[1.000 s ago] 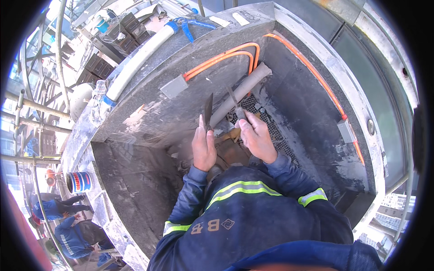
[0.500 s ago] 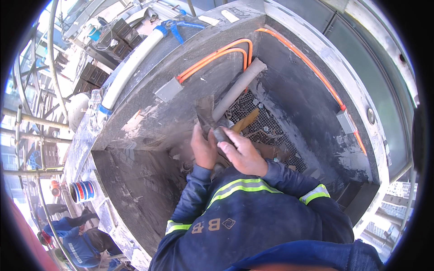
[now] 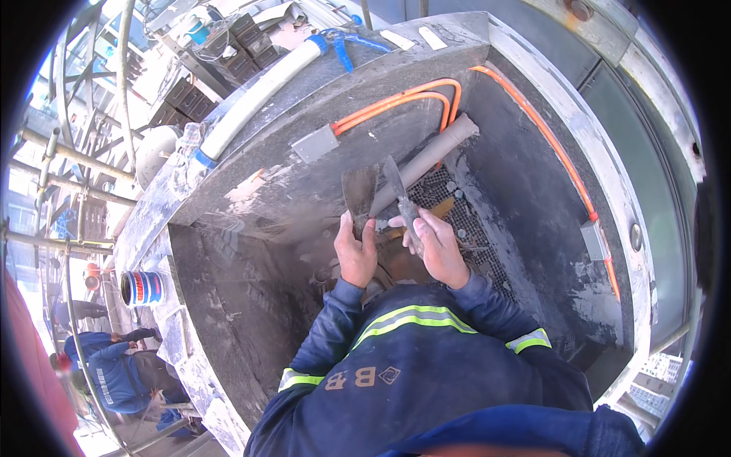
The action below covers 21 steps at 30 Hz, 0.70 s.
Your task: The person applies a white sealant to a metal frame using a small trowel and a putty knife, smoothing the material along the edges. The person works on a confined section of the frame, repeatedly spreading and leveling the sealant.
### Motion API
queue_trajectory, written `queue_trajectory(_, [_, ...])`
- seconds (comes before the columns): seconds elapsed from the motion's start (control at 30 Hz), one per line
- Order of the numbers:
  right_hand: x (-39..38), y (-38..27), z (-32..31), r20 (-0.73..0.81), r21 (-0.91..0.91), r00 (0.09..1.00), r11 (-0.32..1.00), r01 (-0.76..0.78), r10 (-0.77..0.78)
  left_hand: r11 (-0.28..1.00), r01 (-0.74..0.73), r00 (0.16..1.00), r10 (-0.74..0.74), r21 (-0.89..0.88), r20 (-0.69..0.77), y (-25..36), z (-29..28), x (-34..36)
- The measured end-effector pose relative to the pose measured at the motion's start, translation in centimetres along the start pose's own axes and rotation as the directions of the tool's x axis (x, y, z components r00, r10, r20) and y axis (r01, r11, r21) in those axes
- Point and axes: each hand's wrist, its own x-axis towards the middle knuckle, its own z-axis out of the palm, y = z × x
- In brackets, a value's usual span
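Note:
My left hand (image 3: 356,255) is closed on a wide putty knife (image 3: 359,190), its dirty flat blade pointing up and away from me. My right hand (image 3: 444,250) grips the handle of a second putty knife (image 3: 399,183), seen with its blade nearly edge-on. The two blades are close side by side but apart. Behind them a grey pipe (image 3: 449,145) leans inside the dark-walled pit, above a floor of black grid matting (image 3: 487,263).
Orange conduits (image 3: 548,129) run along the walls to grey boxes (image 3: 315,143). A caulking gun (image 3: 263,91) with a white tube lies on the left ledge. A striped can (image 3: 143,289) stands lower left. Outside, a person in blue (image 3: 114,373) is near scaffold poles (image 3: 76,164).
The hands have moved apart, and the two putty knives, overlapping before, now point up side by side. The view has shifted, so the surroundings sit further right.

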Motion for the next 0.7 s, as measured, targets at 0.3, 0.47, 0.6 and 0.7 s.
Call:
queue_trajectory(0.3, [-1.1, 2.2, -2.1, 0.136, -0.062, 0.964, 0.973, -0.223, 0.229, 0.971, -0.232, 0.967, 0.237, -0.058, 0.090, 1.4, -0.4, -1.8])
queue_trajectory(0.47, [-0.3, 2.3, -3.2, 0.131, 0.131, 0.939, 0.934, -0.334, 0.317, 0.992, -0.111, 0.992, 0.114, 0.058, -0.058, 0.3, -3.8, -1.0])
queue_trajectory(0.6, [4.2, 2.6, 0.5, 0.088, -0.373, 0.986, 0.922, -0.100, 0.142, 0.847, 0.441, 0.897, -0.422, -0.296, 0.128, 0.5, -4.6, -2.6])
queue_trajectory(0.7, [1.7, 4.4, 6.3, 0.559, -0.511, 0.818, 0.720, 0.469, -0.137, 0.798, 0.163, 0.927, -0.326, -0.580, -0.187, -3.0, -1.1, -4.0])
